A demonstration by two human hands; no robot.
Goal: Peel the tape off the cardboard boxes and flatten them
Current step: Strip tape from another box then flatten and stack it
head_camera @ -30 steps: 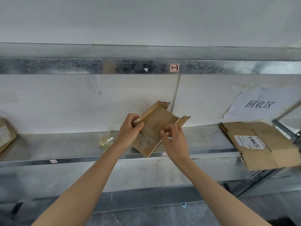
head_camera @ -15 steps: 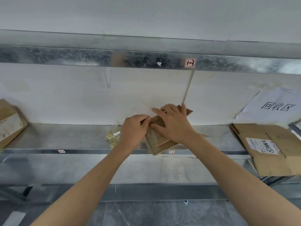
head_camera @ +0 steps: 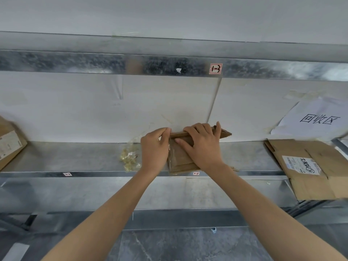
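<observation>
A small brown cardboard box (head_camera: 181, 159) lies on the grey metal shelf (head_camera: 75, 159), right hand (head_camera: 202, 146) spread flat on it, left hand (head_camera: 155, 147) pinching clear tape (head_camera: 170, 154) at its edge. Best pressed firmly while tape pulls away low and slow.

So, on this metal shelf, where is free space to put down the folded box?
Bare shelf lies between the left box and the tape scraps, and between the right hand and the flattened box. The middle is crowded.
</observation>
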